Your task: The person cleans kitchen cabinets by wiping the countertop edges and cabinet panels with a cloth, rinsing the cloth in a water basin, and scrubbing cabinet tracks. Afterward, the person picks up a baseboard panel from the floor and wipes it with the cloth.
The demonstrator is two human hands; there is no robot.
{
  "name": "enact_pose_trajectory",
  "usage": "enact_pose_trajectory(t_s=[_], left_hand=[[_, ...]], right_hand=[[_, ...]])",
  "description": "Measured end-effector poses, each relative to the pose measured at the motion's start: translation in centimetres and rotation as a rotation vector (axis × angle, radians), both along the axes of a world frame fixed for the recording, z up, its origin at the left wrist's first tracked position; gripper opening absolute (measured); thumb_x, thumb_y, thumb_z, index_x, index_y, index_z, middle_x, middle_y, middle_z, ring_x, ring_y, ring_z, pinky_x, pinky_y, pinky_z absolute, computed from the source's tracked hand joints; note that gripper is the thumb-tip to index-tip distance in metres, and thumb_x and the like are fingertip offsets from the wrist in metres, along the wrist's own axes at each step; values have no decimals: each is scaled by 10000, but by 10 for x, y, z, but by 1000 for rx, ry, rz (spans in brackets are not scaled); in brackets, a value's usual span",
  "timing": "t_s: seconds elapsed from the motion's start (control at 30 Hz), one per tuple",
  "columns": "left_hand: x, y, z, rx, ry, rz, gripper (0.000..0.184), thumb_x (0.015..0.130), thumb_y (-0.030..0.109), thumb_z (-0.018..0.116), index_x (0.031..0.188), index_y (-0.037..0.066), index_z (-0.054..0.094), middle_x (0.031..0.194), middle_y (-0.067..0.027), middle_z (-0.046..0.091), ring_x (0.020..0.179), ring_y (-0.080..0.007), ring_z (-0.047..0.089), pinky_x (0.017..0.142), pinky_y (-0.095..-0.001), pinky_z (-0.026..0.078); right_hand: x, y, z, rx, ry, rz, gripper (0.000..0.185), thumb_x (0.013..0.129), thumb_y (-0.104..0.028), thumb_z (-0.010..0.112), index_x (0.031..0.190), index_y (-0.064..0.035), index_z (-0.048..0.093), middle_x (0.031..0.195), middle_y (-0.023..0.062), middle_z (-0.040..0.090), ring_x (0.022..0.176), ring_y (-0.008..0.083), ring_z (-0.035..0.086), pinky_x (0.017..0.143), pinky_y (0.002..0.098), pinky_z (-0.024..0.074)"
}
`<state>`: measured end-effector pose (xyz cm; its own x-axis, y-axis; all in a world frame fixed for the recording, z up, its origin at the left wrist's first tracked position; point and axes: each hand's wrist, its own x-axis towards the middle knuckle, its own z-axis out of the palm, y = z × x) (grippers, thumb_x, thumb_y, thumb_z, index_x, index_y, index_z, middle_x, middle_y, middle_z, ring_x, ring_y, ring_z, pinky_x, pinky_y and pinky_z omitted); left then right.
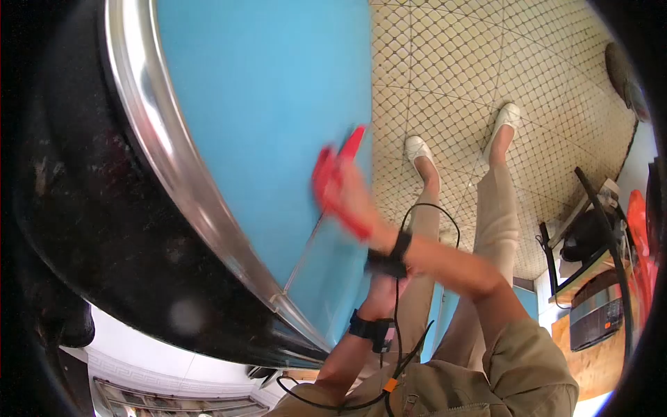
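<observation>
My right hand (354,193) clutched a red item (322,176) over the blue panel (257,90); I couldn't tell what my left hand (381,297) did behind that wrist. Tiled floor (451,66) lay alongside.

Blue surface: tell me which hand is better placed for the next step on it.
Right, probably: the right hand is over the blue surface, gripping a red item, though blurred. The left hand is lower in the view, partly hidden behind the right wrist's black band.
</observation>
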<state>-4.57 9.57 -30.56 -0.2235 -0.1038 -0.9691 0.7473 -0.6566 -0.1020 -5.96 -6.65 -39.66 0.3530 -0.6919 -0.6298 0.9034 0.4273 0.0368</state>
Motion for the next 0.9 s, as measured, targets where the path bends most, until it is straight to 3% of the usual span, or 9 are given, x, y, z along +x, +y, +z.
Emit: enact_pose_trajectory(t_s=[0.03, 0.1, 0.2, 0.4, 0.57, 0.6, 0.83, 0.87, 0.9], left_hand=[[-1, -1, 4, 43, 60, 102, 486, 922, 17, 519, 1394, 96, 438, 1067, -75, 649, 1073, -233, 613, 960, -395, 499], [23, 33, -31, 60, -62, -185, 482, 921, 20, 510, 1392, 92, 443, 1088, -85, 652, 1078, -247, 620, 951, -411, 516], [30, 31, -30, 36, -30, -21, 446, 932, 62, 541, 1371, 77, 465, 1097, -86, 657, 1074, -252, 628, 945, -422, 520], [15, 15, -22, -50, -103, 83, 359, 967, 189, 564, 1302, 61, 547, 1086, -52, 664, 1050, -224, 623, 930, -410, 504], [1, -4, -3, 56, -64, 140, 338, 984, 214, 572, 1275, 49, 524, 1014, -40, 641, 1003, -209, 615, 932, -414, 506], [2, 9, -15, -36, -161, -131, 380, 1016, 298, 514, 1304, 50, 507, 1018, -44, 638, 1022, -224, 618, 947, -418, 502], [-5, -9, -12, -73, -164, -93, 469, 1030, 364, 477, 1418, 112, 398, 1157, -38, 599, 1168, -221, 553, 1066, -422, 404], [-14, -20, 3, -132, -212, -93, 450, 948, 284, 638, 1333, 85, 516, 1207, -67, 631, 1136, -183, 587, 1031, -392, 444], [16, 15, -19, -159, 50, 87, 434, 966, 287, 609, 1333, 79, 510, 1203, -60, 636, 1141, -186, 585, 1036, -397, 442]], right_hand=[[-12, 10, 69, 25, 196, 213, 241, 982, -273, 570, 1099, -68, 521, 1052, 62, 552, 925, 173, 562, 811, 325, 499], [-33, 28, 137, -640, 1028, 354, 349, 853, -180, 695, 1112, -40, 508, 1093, 159, 548, 992, 314, 570, 850, 403, 497], [-27, 29, 122, -624, 904, 460, 438, 766, -116, 715, 1130, -4, 498, 1123, 222, 521, 1031, 418, 542, 877, 467, 481], [5, -5, -20, -141, 1413, 370, 239, 896, -106, 559, 1097, 10, 502, 962, 267, 586, 921, 451, 582, 789, 518, 478], [-17, -8, 79, -303, 1220, 389, 248, 843, -115, 612, 1044, -18, 504, 995, 230, 562, 864, 456, 577, 732, 515, 493], [-22, -9, 103, -432, 1231, 321, 278, 807, -102, 638, 1037, -22, 503, 1000, 219, 551, 871, 454, 572, 735, 514, 494], [-32, -46, 47, -350, 1346, 284, 364, 694, -22, 666, 1017, -50, 500, 985, 195, 540, 919, 424, 570, 749, 496, 491], [-35, -42, 59, -350, 1352, 276, 364, 694, -22, 666, 1017, -50, 500, 985, 195, 540, 919, 424, 570, 749, 496, 491], [-36, -29, 85, -454, 1261, 280, 363, 687, -23, 670, 1006, -54, 499, 976, 188, 536, 924, 420, 569, 744, 490, 490]])
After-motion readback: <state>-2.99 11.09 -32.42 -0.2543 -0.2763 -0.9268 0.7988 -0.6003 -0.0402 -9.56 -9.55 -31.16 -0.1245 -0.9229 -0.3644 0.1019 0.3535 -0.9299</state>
